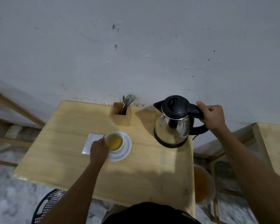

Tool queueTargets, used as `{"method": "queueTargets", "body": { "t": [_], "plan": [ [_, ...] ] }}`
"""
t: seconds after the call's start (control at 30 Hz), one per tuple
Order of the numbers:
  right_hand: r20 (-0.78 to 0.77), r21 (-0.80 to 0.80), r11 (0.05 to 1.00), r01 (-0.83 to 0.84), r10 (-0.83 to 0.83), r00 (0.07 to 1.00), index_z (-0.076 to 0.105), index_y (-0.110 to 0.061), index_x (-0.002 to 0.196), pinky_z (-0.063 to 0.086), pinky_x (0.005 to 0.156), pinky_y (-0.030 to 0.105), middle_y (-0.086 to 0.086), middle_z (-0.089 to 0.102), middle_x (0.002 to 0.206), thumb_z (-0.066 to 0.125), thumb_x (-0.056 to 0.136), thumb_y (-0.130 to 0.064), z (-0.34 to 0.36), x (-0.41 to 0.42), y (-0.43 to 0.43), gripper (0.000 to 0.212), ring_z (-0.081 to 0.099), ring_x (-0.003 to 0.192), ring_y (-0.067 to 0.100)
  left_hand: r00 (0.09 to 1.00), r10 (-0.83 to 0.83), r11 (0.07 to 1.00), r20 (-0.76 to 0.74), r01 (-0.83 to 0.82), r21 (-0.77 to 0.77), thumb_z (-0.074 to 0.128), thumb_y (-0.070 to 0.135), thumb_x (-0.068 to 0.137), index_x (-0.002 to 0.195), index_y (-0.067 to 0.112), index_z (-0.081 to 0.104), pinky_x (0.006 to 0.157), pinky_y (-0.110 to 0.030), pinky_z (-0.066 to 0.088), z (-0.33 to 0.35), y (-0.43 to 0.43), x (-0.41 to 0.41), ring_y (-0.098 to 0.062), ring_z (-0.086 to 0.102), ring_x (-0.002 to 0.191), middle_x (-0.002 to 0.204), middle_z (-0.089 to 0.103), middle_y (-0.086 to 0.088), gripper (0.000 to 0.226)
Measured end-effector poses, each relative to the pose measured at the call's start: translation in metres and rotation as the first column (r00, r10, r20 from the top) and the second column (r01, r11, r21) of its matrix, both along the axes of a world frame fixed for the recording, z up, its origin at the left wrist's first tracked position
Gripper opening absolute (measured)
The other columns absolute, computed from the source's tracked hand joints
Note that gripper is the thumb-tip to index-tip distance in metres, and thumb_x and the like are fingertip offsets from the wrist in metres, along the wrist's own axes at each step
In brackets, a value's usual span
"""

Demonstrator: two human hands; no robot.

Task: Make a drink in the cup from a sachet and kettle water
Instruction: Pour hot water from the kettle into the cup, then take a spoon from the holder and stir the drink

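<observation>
A white cup (114, 141) holding yellowish liquid stands on a white saucer (125, 150) on the wooden table (71, 152). My left hand (98, 151) rests at the cup's left side, pinching a thin stick-like thing whose tip shows by the rim. A steel kettle (173, 125) with a black lid stands upright on its base at the table's right. My right hand (214, 117) is wrapped around its black handle. A white napkin or sachet paper (91, 141) lies left of the saucer, partly under my hand.
A wooden holder (121, 116) with spoons and a fork stands against the wall behind the cup. A bucket of amber liquid (202, 185) sits on the floor right of the table. A black perforated basket (47, 206) is at lower left. Another wooden table (274, 147) stands at right.
</observation>
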State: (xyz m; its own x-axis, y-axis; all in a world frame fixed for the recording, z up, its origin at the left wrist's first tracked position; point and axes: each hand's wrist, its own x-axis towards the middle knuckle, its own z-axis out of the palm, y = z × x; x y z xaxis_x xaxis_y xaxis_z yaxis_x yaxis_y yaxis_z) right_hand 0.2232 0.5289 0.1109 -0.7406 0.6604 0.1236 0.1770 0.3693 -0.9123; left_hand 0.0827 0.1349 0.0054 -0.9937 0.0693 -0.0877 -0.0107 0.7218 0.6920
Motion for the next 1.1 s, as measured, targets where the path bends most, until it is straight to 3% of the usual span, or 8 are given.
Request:
{"method": "queueTargets", "body": {
  "t": [0.13, 0.27, 0.5, 0.6, 0.7, 0.9, 0.97, 1.1],
  "plan": [
    [0.033, 0.001, 1.0, -0.025, 0.025, 0.999, 0.038, -0.009, 0.038, 0.032, 0.049, 0.027, 0.005, 0.037, 0.034, 0.061, 0.095, -0.026, -0.004, 0.0, 0.01, 0.064, 0.036, 0.035, 0.015, 0.999, 0.029, 1.0, 0.031, -0.029, -0.01, 0.043, 0.013, 0.095, 0.076, -0.003, 0.065, 0.066, -0.036, 0.041, 0.001, 0.001, 0.002, -0.036, 0.061, 0.073, 0.072, 0.067, -0.022, 0.033],
    [0.042, 0.023, 0.998, -0.067, 0.066, 0.997, 0.044, -0.015, 0.037, 0.035, 0.051, 0.028, -0.002, 0.042, 0.032, 0.057, 0.093, -0.04, -0.005, -0.002, 0.014, 0.062, 0.04, 0.036, 0.016, 0.999, 0.036, 0.999, 0.033, -0.035, -0.03, 0.041, 0.012, 0.095, 0.078, -0.003, 0.065, 0.066, -0.037, 0.043, 0.003, 0.003, 0.003, -0.033, 0.06, 0.073, 0.073, 0.067, -0.021, 0.033],
    [0.1, 0.259, 0.952, 0.164, -0.196, 0.976, 0.058, -0.026, 0.067, 0.036, 0.056, 0.029, -0.004, 0.054, 0.059, 0.041, 0.097, -0.052, -0.007, 0.005, -0.008, 0.043, 0.051, 0.058, 0.016, 0.999, 0.017, 1.0, 0.05, -0.016, -0.019, 0.042, 0.011, 0.096, 0.072, -0.002, 0.061, 0.064, -0.032, 0.037, 0.002, 0.002, 0.003, -0.028, 0.054, 0.066, 0.065, 0.059, -0.014, 0.033],
    [0.031, 0.31, 0.884, 0.35, -0.377, 0.926, 0.066, -0.021, 0.094, 0.049, 0.082, 0.042, -0.001, 0.067, 0.084, 0.044, 0.096, -0.048, -0.006, 0.008, -0.036, 0.036, 0.06, 0.081, 0.019, 0.998, -0.021, 1.0, 0.06, 0.022, -0.015, 0.043, 0.011, 0.096, 0.076, -0.004, 0.064, 0.065, -0.034, 0.04, 0.005, 0.0, 0.002, -0.034, 0.06, 0.071, 0.07, 0.065, -0.02, 0.033],
    [-0.07, 0.389, 0.813, 0.433, -0.442, 0.894, 0.065, -0.02, 0.104, 0.031, 0.11, 0.051, 0.001, 0.063, 0.106, 0.056, 0.091, -0.036, 0.0, 0.007, -0.069, 0.022, 0.055, 0.105, 0.02, 0.996, -0.068, 0.998, 0.065, 0.069, -0.014, 0.044, 0.01, 0.096, 0.084, -0.008, 0.067, 0.07, -0.038, 0.044, 0.011, -0.002, 0.0, -0.035, 0.063, 0.078, 0.079, 0.069, -0.023, 0.032],
    [-0.278, 0.584, 0.784, 0.21, -0.05, 0.959, 0.072, -0.015, 0.089, 0.045, 0.081, 0.04, 0.002, 0.066, 0.092, 0.064, 0.084, -0.016, 0.01, -0.028, -0.154, 0.009, 0.058, 0.086, 0.023, 0.979, -0.12, 0.991, 0.167, 0.127, -0.035, 0.05, 0.015, 0.095, 0.109, 0.002, 0.069, 0.076, -0.026, 0.042, 0.019, -0.013, -0.011, -0.027, 0.066, 0.094, 0.101, 0.072, -0.014, 0.028],
    [-0.12, 0.501, 0.866, 0.005, 0.064, 0.991, 0.071, -0.019, 0.089, 0.047, 0.075, 0.036, -0.003, 0.065, 0.09, 0.06, 0.086, -0.025, 0.005, -0.05, -0.174, 0.013, 0.058, 0.085, 0.017, 0.965, -0.156, 0.985, 0.209, 0.167, -0.037, 0.051, 0.016, 0.094, 0.106, 0.004, 0.071, 0.074, -0.022, 0.041, 0.023, -0.017, -0.017, -0.023, 0.065, 0.091, 0.096, 0.073, -0.01, 0.026],
    [0.234, -0.09, 0.989, -0.12, 0.138, 0.962, 0.071, -0.028, 0.085, 0.054, 0.08, 0.035, -0.014, 0.068, 0.09, 0.055, 0.086, -0.037, -0.016, -0.104, -0.192, 0.018, 0.061, 0.085, 0.005, 0.911, -0.285, 0.954, 0.299, 0.298, 0.0, 0.054, 0.016, 0.092, 0.082, 0.013, 0.071, 0.06, -0.021, 0.039, 0.037, -0.024, -0.028, -0.011, 0.056, 0.061, 0.064, 0.062, 0.007, 0.02]
  ]
}}
